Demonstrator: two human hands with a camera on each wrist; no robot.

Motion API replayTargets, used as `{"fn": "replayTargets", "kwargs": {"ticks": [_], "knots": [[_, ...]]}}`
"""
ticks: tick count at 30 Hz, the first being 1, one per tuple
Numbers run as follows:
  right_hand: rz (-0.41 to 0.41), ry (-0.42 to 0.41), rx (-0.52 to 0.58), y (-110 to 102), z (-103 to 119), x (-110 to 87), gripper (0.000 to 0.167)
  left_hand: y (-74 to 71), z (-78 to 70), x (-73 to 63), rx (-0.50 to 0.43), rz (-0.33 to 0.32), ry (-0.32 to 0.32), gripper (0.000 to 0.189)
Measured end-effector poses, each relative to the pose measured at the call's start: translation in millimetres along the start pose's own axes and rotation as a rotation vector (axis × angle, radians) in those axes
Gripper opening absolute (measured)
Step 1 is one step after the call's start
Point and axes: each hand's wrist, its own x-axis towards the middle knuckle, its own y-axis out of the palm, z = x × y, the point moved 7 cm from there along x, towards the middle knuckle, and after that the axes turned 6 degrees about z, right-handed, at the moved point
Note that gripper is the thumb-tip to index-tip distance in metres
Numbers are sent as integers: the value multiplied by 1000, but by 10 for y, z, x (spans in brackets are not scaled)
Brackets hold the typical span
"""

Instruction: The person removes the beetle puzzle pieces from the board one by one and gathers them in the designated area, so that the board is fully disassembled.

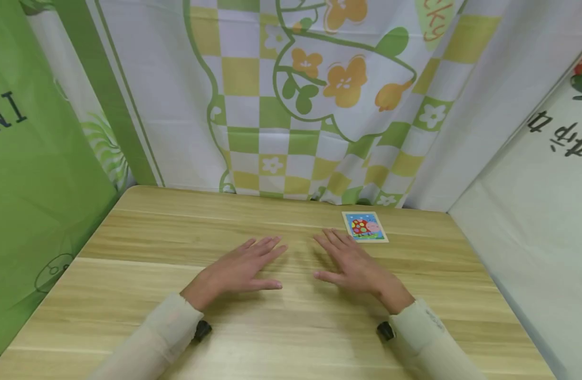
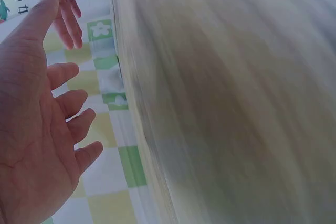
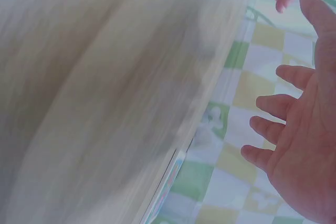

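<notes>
My left hand [image 1: 243,266] hovers palm down over the wooden table [image 1: 177,221], its fingers spread and nothing in them. Opposite it, my right hand [image 1: 354,264] is held the same way, fingers extended toward the back of the table. A square picture board [image 1: 365,227] with a pale border and a red spotted ladybug on blue lies just beyond the right fingertips; in the head view these overlap its lower left corner, and whether they touch cannot be told. In the right wrist view the board [image 3: 165,187] shows only as a thin edge beside the right hand [image 3: 307,129].
A checkered, flowered curtain [image 1: 291,132] hangs along the table's back edge. Green cloth [image 1: 44,158] borders the left side and a white printed cloth [image 1: 547,221] the right. Dark wrist devices [image 1: 385,331] sit at both sleeve cuffs.
</notes>
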Motion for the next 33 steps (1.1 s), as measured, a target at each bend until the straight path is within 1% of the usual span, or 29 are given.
{"fn": "replayTargets", "kwargs": {"ticks": [6, 11, 15, 18, 23, 28, 33], "knots": [[-35, 50, 37, -90, -207, -103, 85, 41, -60, 151, 25, 14, 8, 88], [-17, 121, 103, -117, -461, -186, 86, 98, -106, 296, 28, 44, 16, 87], [-12, 175, 138, -143, -695, -238, 84, 144, -161, 449, 28, 74, 26, 85], [-16, 209, 161, -161, -864, -253, 80, 171, -209, 568, 45, 97, 30, 83], [-21, 247, 219, -182, -1131, -270, 66, 193, -318, 747, 72, 117, 44, 81], [-45, 271, 221, -219, -1376, -250, 56, 241, -407, 934, 100, 135, 48, 80], [-41, 305, 224, -245, -1562, -223, 52, 305, -531, 1146, 142, 157, 52, 79]]}}
